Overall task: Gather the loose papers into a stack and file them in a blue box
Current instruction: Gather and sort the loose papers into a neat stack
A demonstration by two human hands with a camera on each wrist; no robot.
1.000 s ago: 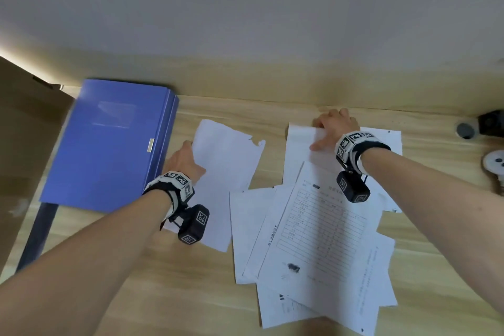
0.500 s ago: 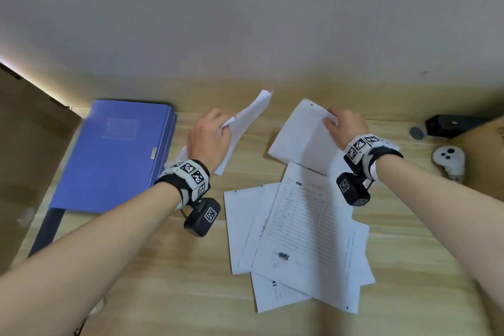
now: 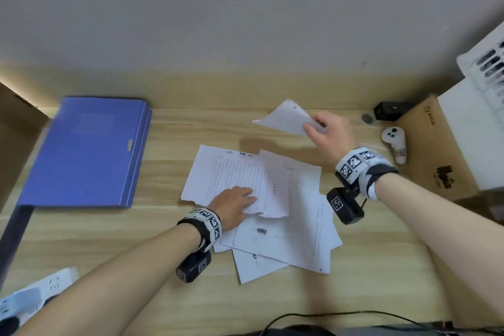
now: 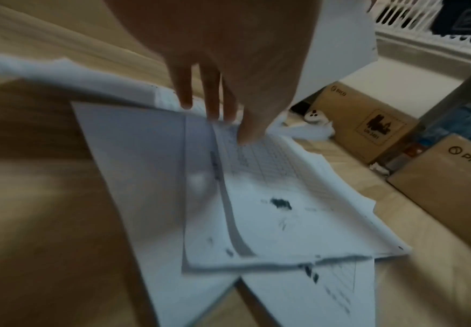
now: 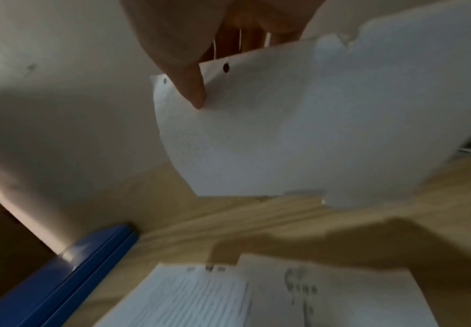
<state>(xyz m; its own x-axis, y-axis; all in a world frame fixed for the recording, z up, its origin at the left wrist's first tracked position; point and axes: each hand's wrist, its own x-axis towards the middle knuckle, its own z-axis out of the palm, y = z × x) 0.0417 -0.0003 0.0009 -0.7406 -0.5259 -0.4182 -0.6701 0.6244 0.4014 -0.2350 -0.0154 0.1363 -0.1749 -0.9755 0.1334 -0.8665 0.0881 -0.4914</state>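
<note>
The shut blue box (image 3: 81,150) lies flat at the table's left, its edge (image 5: 61,276) also showing in the right wrist view. Several loose papers (image 3: 289,232) overlap in a pile at the middle. A sheet of printed text (image 3: 229,172) lies on the pile's left side. My left hand (image 3: 237,204) rests on that sheet's near edge, fingers (image 4: 212,104) straight and touching paper. My right hand (image 3: 327,131) holds a white sheet (image 3: 283,117) in the air behind the pile. Its thumb (image 5: 189,88) pinches the sheet (image 5: 298,132) by the punched edge.
A brown cardboard box (image 3: 436,150) and a white basket (image 3: 485,68) crowd the right side. A white controller (image 3: 394,139) and a black device (image 3: 392,110) lie by the wall. A power strip (image 3: 35,289) sits lower left, a cable (image 3: 341,316) along the front.
My left hand has brought its sheet from beside the blue box down onto the pile, printed side up, and now rests on it. My right hand keeps its sheet lifted above the table.
</note>
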